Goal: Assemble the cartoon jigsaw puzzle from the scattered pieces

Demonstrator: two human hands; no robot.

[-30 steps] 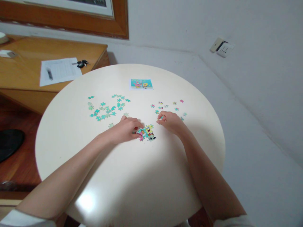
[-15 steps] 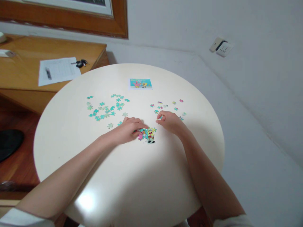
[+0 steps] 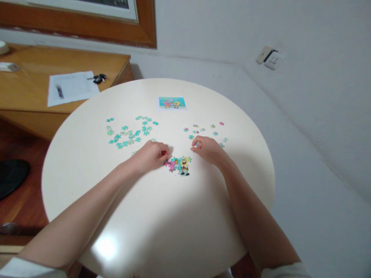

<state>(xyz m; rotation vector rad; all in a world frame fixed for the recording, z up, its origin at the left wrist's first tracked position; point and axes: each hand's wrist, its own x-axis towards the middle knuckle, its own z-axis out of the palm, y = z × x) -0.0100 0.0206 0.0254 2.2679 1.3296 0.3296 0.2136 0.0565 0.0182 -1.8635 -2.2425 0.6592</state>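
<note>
A small joined patch of puzzle [image 3: 179, 165], pink, teal and yellow, lies at the middle of the round cream table [image 3: 162, 216]. My left hand [image 3: 150, 155] rests just left of it, fingers curled together at its pink edge; what they pinch is too small to name. My right hand [image 3: 209, 149] sits to the upper right of the patch, with thumb and forefinger pinched on a small teal puzzle piece [image 3: 197, 144]. Loose teal pieces [image 3: 130, 133] lie scattered to the left. Mixed pink and teal pieces [image 3: 205, 129] lie behind my right hand.
A small reference picture [image 3: 171, 102] lies at the table's far side. A wooden desk [image 3: 34, 83] at the left carries a paper sheet [image 3: 72, 87] and keys [image 3: 98, 78]. White walls close the right side, with a wall socket [image 3: 271, 58].
My left hand has drawn back to the left off the joined patch and curled its fingers, so more of the pink part shows. My right hand has stayed put.
</note>
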